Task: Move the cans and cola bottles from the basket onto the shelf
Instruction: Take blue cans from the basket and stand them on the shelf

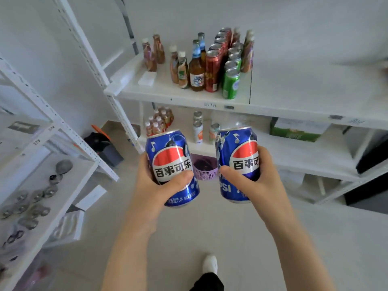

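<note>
Fingers (178, 180) of the left hand (153, 185) are curled around a glossy left blue can (171, 162), with the thumb lying across its label. The right hand (265, 181) grips the right blue can (239, 158) in the same way. Both smooth metal cylinders are nearly upright, side by side but apart, in the air before the white shelf (184, 96). Between them, farther away, shows the purple basket (204, 172) with its lattice wall. On the shelf stand red cans (212, 73), green cans (231, 85) and bottles (196, 70).
</note>
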